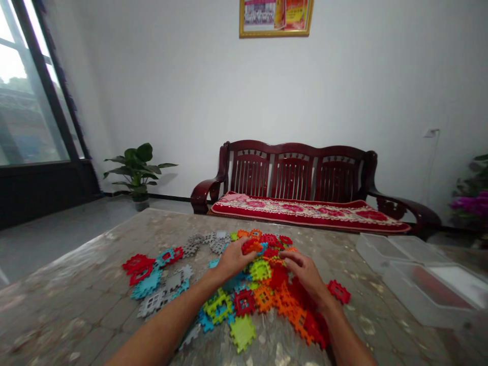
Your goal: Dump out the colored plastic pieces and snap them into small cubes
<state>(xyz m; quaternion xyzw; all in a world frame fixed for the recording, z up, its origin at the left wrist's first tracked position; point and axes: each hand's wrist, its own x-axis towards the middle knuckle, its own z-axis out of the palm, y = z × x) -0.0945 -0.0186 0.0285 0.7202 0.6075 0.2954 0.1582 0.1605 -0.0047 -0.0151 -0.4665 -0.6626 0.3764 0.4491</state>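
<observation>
A spread-out pile of flat, notched plastic building pieces lies on the table, in red, orange, lime green, blue and grey. My left hand is closed on a red and orange piece above the far part of the pile. Whether that is one piece or two pressed together, I cannot tell. Over the right side of the pile is my right hand, its fingers apart and bent near the orange and red pieces. A lime green piece lies between the hands. Closer to me are a dark red piece and another lime piece.
Two clear plastic boxes, a near one and a far one, stand at the table's right. Grey pieces and red pieces lie to the left. Beyond the table is a wooden bench; a potted plant stands left.
</observation>
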